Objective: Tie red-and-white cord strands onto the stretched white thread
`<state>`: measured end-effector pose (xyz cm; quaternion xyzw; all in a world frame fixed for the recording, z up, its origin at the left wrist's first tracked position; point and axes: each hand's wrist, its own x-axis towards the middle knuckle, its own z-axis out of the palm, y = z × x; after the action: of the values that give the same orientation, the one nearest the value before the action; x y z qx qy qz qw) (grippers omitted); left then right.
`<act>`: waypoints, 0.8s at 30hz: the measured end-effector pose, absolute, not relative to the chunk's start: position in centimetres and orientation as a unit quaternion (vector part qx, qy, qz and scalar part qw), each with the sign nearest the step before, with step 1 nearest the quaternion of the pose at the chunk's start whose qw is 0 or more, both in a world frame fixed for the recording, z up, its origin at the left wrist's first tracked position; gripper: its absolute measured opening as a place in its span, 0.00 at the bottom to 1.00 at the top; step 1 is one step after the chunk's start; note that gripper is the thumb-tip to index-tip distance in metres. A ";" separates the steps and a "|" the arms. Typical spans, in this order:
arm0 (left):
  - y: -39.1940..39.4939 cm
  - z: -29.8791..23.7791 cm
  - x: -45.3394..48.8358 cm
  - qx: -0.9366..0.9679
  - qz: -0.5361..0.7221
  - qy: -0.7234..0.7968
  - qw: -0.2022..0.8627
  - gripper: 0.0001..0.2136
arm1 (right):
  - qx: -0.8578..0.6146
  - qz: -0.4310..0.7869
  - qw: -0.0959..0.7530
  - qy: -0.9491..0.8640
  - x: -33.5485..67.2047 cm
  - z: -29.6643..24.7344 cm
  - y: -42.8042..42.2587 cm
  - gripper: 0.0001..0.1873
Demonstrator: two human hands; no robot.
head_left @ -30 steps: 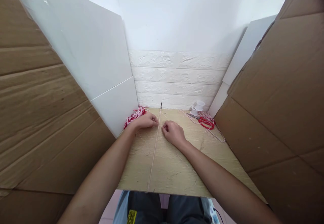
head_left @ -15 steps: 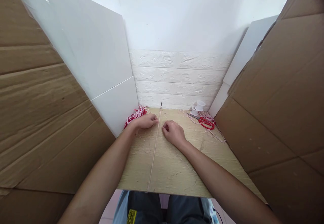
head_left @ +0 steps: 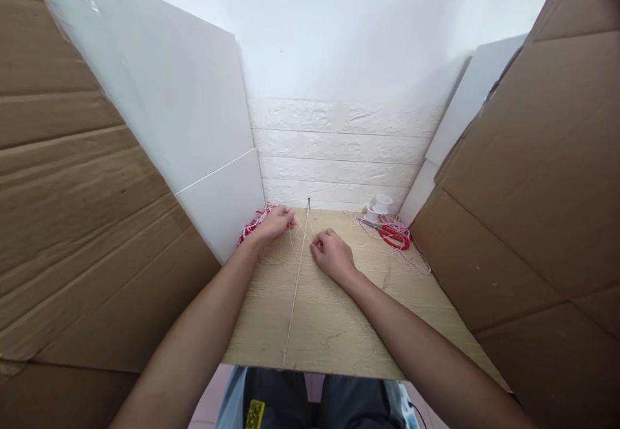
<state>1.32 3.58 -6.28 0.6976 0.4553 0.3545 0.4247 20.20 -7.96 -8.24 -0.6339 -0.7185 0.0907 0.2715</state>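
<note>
A pale cord (head_left: pixel 295 300) runs taut from a dark nail (head_left: pixel 309 201) at the back of the wooden board down to its front edge. Left of the cord, my left hand (head_left: pixel 277 221) is closed in a pinch on a thin pale thread (head_left: pixel 291 238). My right hand (head_left: pixel 332 251) rests on the board just right of the cord, fingers curled and pinched on thread that reaches toward the nail. The fingertips of the right hand are partly hidden. Fine loose thread loops lie below the left hand.
Red and pink-white cord (head_left: pixel 248 230) is heaped at the back left. At the back right are white spools (head_left: pixel 382 203), red-handled scissors (head_left: pixel 394 236) and tangled pink cord (head_left: pixel 415 262). Cardboard walls (head_left: pixel 542 222) and white panels (head_left: pixel 194 93) flank the board (head_left: pixel 339 345).
My left hand has moved back and left, away from the cord, drawing thread with it. My right hand stays about where it was.
</note>
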 end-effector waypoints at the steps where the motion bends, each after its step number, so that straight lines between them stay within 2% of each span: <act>1: 3.6 -6.3 1.3 0.681 0.375 0.451 0.439 0.13 | -0.633 0.091 0.273 -0.719 20.2 -8.3 -7.9 0.08; 8: 3.0 -4.7 1.6 0.528 0.489 0.338 0.607 0.12 | -0.633 0.098 0.275 -0.717 20.2 -8.3 -7.9 0.06; 12: 2.3 -3.7 1.7 0.475 0.471 0.281 0.689 0.13 | -0.660 0.101 0.283 -0.689 20.2 -8.2 -7.8 0.16; 16: 2.0 -3.5 1.7 0.473 0.441 0.279 0.710 0.13 | -0.673 0.097 0.267 -0.683 20.3 -8.3 -7.7 0.06; 19: 2.2 -3.7 1.6 0.475 0.430 0.283 0.714 0.12 | -0.667 0.090 0.278 -0.686 20.5 -8.5 -7.7 0.06; 24: 2.4 -4.0 1.6 0.480 0.419 0.304 0.708 0.12 | -0.634 0.090 0.343 -0.687 20.6 -8.9 -7.3 0.04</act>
<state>1.64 2.42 -3.97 0.4803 0.3037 0.4193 0.7080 20.56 -7.30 -8.88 -0.6344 -0.6871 0.0898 0.3426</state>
